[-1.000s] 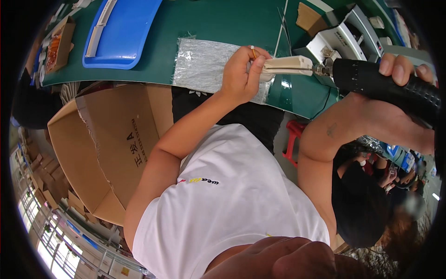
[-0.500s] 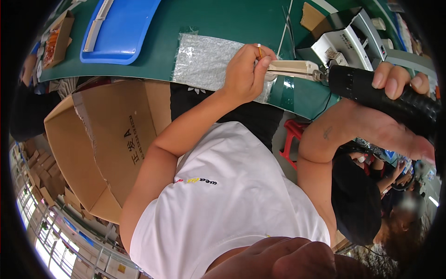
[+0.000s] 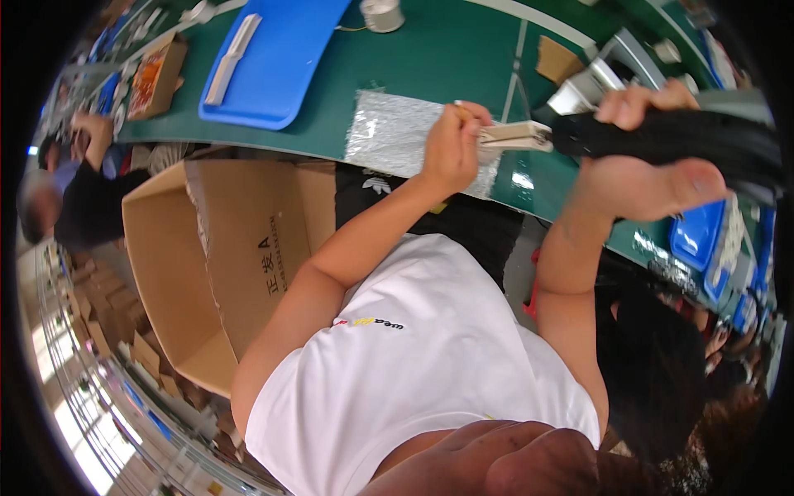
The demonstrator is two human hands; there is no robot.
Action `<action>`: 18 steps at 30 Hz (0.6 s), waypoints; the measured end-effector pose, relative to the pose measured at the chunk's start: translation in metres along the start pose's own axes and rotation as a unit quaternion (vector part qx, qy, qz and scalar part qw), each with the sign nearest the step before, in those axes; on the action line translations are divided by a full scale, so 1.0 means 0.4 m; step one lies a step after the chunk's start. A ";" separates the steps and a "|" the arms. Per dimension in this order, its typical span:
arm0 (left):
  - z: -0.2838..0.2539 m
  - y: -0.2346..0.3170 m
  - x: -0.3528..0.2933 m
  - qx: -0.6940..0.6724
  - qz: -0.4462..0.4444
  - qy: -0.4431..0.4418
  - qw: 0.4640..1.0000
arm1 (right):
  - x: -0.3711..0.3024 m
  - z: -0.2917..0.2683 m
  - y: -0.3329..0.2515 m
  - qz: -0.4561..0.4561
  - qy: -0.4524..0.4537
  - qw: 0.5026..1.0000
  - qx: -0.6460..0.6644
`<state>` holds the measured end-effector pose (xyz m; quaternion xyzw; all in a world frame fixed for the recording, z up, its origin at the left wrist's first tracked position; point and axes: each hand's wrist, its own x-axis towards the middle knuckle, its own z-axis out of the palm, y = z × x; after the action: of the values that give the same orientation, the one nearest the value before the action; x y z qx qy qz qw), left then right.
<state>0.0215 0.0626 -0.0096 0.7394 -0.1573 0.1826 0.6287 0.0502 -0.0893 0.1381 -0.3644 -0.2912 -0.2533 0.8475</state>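
My left hand (image 3: 453, 153) is closed around one end of a narrow cream-white plastic part (image 3: 511, 137), holding it over a silvery bubble-wrap sheet (image 3: 385, 132). My right hand (image 3: 645, 169) wraps a thick black cylindrical electric screwdriver (image 3: 608, 135), which lies nearly level. Its front end points left and meets the far end of the white part. Whether the bit sits on a screw is too small to tell. Something small and yellowish shows at my left fingertips; its kind is unclear.
A blue tray (image 3: 302, 70) holding long white parts (image 3: 234, 58) lies on the green table (image 3: 447, 50), near a white spool (image 3: 382, 15). Beside a cardboard scrap (image 3: 558, 59) stands a grey machine (image 3: 624, 62). A large carton (image 3: 240, 256) stands below the table edge. Other people are on both sides.
The whole view has shifted, so the table and carton appear farther right and lower. The screwdriver now lies more level. Both hands keep their holds.
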 end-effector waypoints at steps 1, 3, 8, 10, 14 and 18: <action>-0.002 -0.001 -0.004 0.015 -0.013 0.005 1.000 | -0.001 -0.001 0.000 0.032 -0.003 0.998 0.051; 0.000 -0.014 -0.003 -0.017 -0.006 0.002 1.000 | 0.016 -0.031 0.004 -0.039 -0.012 0.994 -0.105; -0.005 -0.032 0.000 -0.032 -0.016 -0.002 0.999 | 0.101 -0.024 -0.130 -0.070 -0.042 0.996 0.030; -0.014 -0.016 0.006 -0.051 -0.046 -0.013 0.998 | 0.107 -0.015 -0.168 -0.089 -0.011 0.988 0.128; 0.003 -0.026 0.008 -0.086 -0.042 -0.028 0.995 | 0.118 -0.048 -0.189 -0.071 -0.022 0.995 0.066; 0.000 -0.027 0.008 -0.092 -0.027 -0.050 0.994 | 0.116 -0.081 -0.202 -0.049 -0.031 0.998 0.016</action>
<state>0.0293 0.0642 -0.0176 0.6906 -0.1846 0.1136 0.6900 0.0410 -0.1730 0.1894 -0.3433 -0.3387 -0.2785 0.8306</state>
